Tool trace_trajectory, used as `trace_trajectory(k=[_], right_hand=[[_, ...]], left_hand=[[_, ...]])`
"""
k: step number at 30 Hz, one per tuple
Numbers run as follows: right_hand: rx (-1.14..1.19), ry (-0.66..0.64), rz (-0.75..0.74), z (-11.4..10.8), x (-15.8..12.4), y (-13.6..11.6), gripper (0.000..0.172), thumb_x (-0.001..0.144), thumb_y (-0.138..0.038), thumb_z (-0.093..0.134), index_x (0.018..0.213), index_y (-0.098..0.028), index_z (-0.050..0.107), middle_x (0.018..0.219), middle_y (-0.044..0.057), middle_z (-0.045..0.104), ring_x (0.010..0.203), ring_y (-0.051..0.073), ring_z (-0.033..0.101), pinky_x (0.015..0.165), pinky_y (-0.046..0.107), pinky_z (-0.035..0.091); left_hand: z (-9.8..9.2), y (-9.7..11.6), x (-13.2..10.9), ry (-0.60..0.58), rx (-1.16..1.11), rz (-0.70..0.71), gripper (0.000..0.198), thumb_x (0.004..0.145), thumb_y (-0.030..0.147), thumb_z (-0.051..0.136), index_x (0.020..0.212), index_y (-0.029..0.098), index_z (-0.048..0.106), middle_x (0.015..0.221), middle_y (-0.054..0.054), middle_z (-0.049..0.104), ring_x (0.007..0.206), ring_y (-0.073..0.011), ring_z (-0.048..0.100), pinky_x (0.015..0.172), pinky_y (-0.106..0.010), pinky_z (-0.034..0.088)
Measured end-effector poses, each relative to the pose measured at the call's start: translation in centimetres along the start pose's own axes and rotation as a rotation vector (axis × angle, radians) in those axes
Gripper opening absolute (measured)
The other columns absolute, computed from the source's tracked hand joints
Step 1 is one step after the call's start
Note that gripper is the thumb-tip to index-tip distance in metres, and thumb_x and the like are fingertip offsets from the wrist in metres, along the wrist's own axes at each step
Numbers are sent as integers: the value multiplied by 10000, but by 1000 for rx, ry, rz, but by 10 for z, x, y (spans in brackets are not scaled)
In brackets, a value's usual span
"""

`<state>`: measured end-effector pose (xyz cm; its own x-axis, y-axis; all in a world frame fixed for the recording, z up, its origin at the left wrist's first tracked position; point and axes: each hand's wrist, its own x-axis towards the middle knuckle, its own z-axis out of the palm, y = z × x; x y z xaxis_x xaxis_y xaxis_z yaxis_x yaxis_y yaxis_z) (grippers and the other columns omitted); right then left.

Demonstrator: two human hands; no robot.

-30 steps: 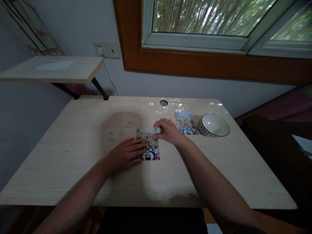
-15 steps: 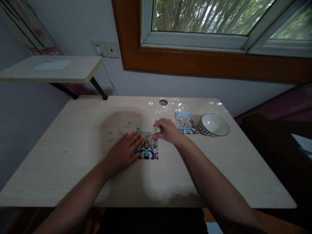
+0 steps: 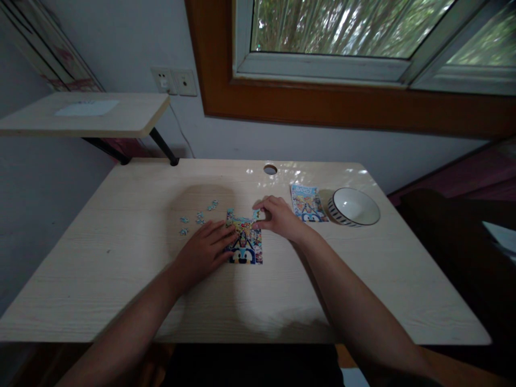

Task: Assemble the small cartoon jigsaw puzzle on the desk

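Note:
A small colourful jigsaw puzzle (image 3: 246,242), partly assembled, lies in the middle of the pale wooden table (image 3: 121,258). My left hand (image 3: 203,252) lies flat with fingers stretched out, its fingertips resting on the puzzle's left edge. My right hand (image 3: 278,216) is curled at the puzzle's top right corner, thumb and forefinger pinched on a puzzle piece there. Several loose puzzle pieces (image 3: 197,219) are scattered on the table just left of the puzzle.
A printed reference picture (image 3: 307,203) lies right of the puzzle, beside a striped white bowl (image 3: 353,207). A cable hole (image 3: 270,169) sits near the table's back edge. A raised shelf (image 3: 88,114) stands at the left; a window is above.
My left hand slid slightly left along the puzzle's edge, uncovering more of the picture. My right hand has stayed at the top right corner.

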<state>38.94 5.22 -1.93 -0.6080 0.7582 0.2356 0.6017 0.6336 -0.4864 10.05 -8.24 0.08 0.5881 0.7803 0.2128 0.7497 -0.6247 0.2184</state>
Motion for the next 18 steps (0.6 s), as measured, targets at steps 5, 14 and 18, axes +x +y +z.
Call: trace_trajectory(k=[5, 14, 18], right_hand=[[-7, 8, -13, -4, 0, -5, 476, 794, -455, 904, 1192, -293, 699, 1088, 67, 677, 1026, 284, 608, 935, 414, 444], [-7, -5, 19, 1, -1, 0, 526, 778, -477, 910, 1233, -313, 704, 1112, 71, 663, 1043, 292, 586, 941, 416, 429], [-5, -2, 21, 0, -1, -1, 518, 774, -481, 913, 1220, -314, 709, 1093, 69, 661, 1039, 294, 583, 939, 416, 435]], left_hand=[[-5, 1, 1, 21, -34, 49, 371, 1079, 334, 551, 1437, 281, 636, 1491, -16, 637, 1379, -264, 556, 1201, -542, 421], [-9, 5, -3, 18, -84, 144, 384, 1087, 216, 515, 1451, 283, 616, 1492, -2, 633, 1458, -203, 517, 1244, -518, 421], [-9, 6, -2, 32, -91, 194, 382, 1089, 196, 491, 1447, 241, 615, 1485, -29, 640, 1444, -203, 534, 1232, -493, 453]])
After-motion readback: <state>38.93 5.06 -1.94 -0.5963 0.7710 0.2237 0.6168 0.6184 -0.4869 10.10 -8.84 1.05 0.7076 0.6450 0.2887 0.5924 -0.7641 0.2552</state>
